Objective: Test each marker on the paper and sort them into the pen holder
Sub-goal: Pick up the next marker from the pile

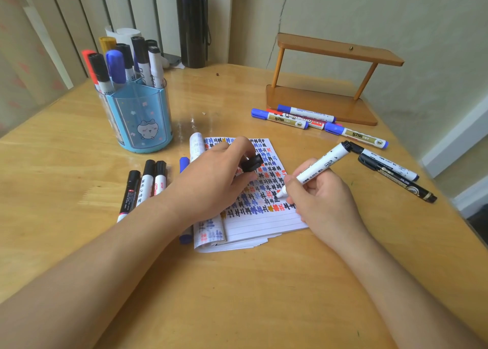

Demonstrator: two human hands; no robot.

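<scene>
White-barrelled marker point(317, 167) sits in the right grip point(319, 198), pinched low on the barrel between thumb and fingers. Its tip is down on the paper point(264, 223) at the centre of the frame, among rows of black, blue, red and gold hash marks. The left grip point(211, 179) lies on the upper left part of the page, fingers curled round the black cap point(252, 163).

The step in hand looks like the test stroke itself. To do it well, make a short, firm mark on a bare bit of the page. The lined strip below the last row is unmarked, so the ink would show there without other colours confusing it. The pad's left edge curls up, so the left grip should press the page flat while the tip moves. Then the cap needs pushing fully home before the marker is sorted.

The blue pen holder point(142, 121) stands at the upper left of the frame, with capped markers upright in its rear compartments. Three black-capped markers point(144, 184) lie on the counter point(237, 295) just left of the pad, and a blue marker point(184, 163) lies partly under the left forearm. More markers point(290, 118) lie at the upper right by a wooden stand point(330, 50), and two dark ones point(390, 169) at the right edge
</scene>
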